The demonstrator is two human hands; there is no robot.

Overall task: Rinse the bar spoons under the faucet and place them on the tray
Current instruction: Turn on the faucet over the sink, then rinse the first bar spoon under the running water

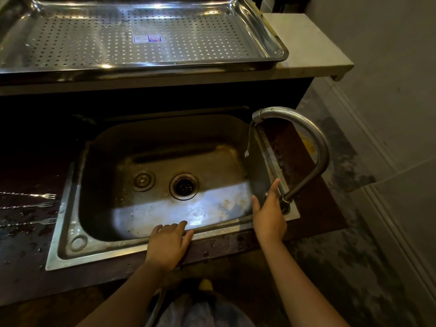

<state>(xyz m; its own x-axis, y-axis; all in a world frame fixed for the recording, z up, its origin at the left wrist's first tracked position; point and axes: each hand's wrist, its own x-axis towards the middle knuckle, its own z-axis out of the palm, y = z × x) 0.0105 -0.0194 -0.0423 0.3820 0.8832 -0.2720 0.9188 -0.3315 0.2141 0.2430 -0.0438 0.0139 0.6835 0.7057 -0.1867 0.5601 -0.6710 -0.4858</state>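
Two bare hands work at the near side of the sink (70, 253), neither holding anything. The left hand (168, 245) lies flat on the front rim, fingers loosely together. The right hand (269, 214) is at the base of the faucet (313, 142) in the near right corner, fingers extended toward the stem; whether it grips a handle I cannot tell. A thin trickle falls from the spout, so I judge the water is being turned on. The bar spoons (40, 205), three of them, lie on the wet counter just beside the sink's left rim, forked ends toward it. Next, the left hand must reach across for one. The basin is open, and the perforated tray (271, 43) waits on the far shelf.
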